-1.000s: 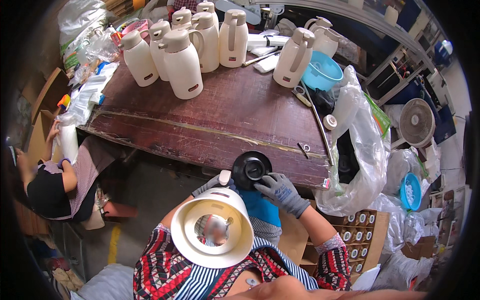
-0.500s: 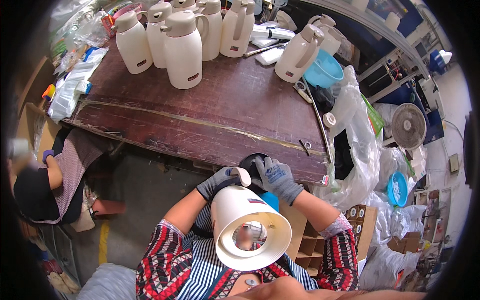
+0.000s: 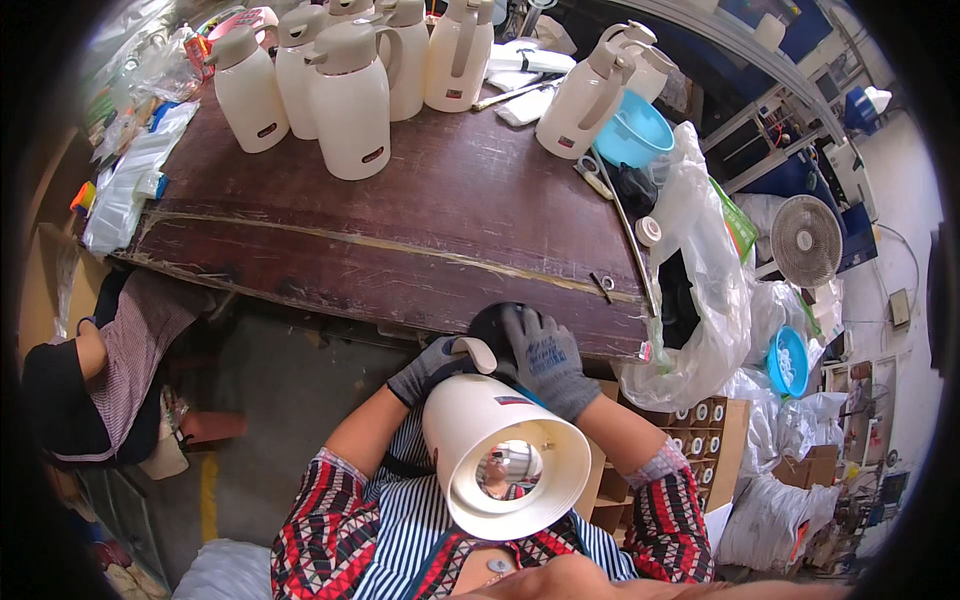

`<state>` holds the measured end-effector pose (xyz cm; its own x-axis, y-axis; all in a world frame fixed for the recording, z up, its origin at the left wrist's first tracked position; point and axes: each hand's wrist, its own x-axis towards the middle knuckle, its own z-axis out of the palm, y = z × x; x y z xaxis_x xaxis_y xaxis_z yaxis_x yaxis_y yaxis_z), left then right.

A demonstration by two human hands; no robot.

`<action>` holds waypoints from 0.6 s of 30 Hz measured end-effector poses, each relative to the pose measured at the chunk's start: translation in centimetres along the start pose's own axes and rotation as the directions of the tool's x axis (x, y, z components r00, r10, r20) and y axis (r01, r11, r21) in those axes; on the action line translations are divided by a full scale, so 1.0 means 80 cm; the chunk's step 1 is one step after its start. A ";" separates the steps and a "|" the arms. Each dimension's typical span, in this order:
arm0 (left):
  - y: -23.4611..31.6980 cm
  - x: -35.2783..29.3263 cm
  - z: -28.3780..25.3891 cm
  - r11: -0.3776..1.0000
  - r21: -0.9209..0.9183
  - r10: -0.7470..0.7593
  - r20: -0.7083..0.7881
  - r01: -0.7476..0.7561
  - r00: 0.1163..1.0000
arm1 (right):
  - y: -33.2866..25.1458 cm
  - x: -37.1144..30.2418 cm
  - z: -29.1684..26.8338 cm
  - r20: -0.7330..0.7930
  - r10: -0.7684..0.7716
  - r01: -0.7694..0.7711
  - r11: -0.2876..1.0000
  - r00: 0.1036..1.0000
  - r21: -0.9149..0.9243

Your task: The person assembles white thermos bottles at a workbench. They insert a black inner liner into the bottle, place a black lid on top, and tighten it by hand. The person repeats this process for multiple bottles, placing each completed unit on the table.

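A cream vacuum jug [image 3: 452, 415] lies tilted in front of my chest, its open bottom toward me. Inside that opening a shiny silvery liner [image 3: 512, 470] shows. My left hand [image 3: 424, 372], in a grey glove, is closed round the jug near its curved handle [image 3: 476, 353]. At the jug's far end, by the table edge, is a black round part [image 3: 487, 326]. My gloved right hand [image 3: 548, 362] grips over that part with bent fingers; its fingertips are partly hidden.
On the dark red table [image 3: 400, 240] stand several cream jugs [image 3: 350, 115], with another jug [image 3: 578, 110] beside a blue basin [image 3: 636, 130]. A thin rod [image 3: 628, 225] and scissors [image 3: 595, 182] lie right. A divided carton [image 3: 735, 440] stands low right; a person [image 3: 130, 350] sits left.
My right hand has shifted slightly, its fingers now lying further over the black round part. The jug has tilted a little. The whole view has shifted slightly.
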<state>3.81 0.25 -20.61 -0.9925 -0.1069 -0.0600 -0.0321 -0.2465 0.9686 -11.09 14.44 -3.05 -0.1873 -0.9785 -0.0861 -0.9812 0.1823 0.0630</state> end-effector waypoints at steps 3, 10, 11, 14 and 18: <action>0.014 0.000 0.008 0.991 -0.134 -0.014 0.016 0.016 1.000 | 0.018 -0.007 0.009 -0.206 -0.303 0.285 0.952 0.930 -0.115; 0.035 -0.009 0.016 0.980 -0.199 -0.038 -0.044 0.029 0.998 | -0.024 -0.023 0.013 0.107 0.143 -0.135 0.987 0.984 -0.084; 0.043 -0.007 0.017 0.992 -0.130 -0.004 -0.024 0.001 1.000 | 0.001 -0.032 0.040 -0.168 -0.183 0.145 0.966 0.969 -0.216; 0.051 -0.004 0.019 0.999 -0.023 0.023 0.010 -0.023 1.000 | -0.007 -0.031 0.053 0.108 0.018 -0.004 0.992 0.994 -0.127; 0.046 -0.006 0.017 0.998 -0.060 0.016 -0.016 -0.017 1.000 | -0.025 -0.009 0.066 0.252 0.317 -0.336 0.941 0.914 0.036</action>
<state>3.99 0.73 -16.64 -0.9908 -0.1260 -0.0484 -0.0081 -0.3024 0.9531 -9.25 15.30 -8.34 -0.4936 -0.8126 -0.3098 -0.8623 0.5037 0.0525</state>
